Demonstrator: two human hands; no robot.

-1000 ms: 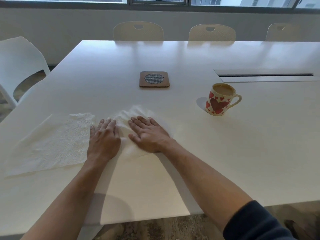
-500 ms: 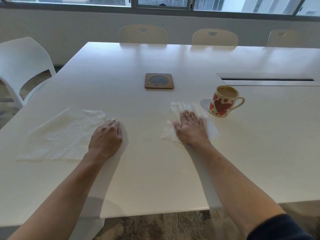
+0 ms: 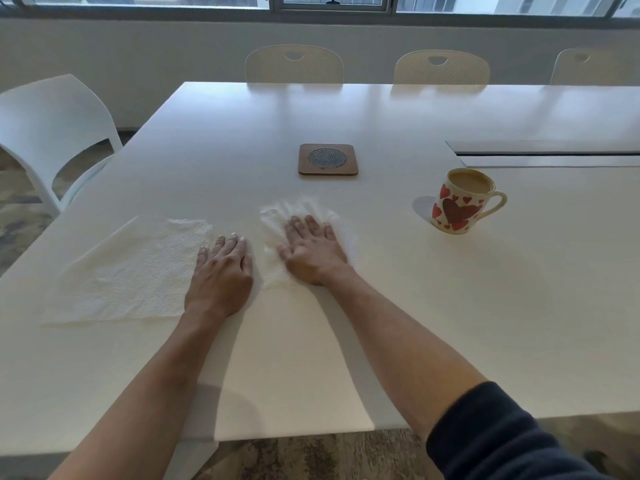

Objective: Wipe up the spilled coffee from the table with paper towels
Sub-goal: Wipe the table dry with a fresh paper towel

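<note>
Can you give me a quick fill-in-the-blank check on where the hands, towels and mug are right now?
1. The right hand presses flat on a crumpled ____.
2. The left hand rests at the right edge of the flat paper towel, its fingers ____.
3. The mug stands upright, printed with red ____.
4. The wooden coaster lies on the table with ____ on it.

Missing words: paper towel; straight; hearts; nothing
</note>
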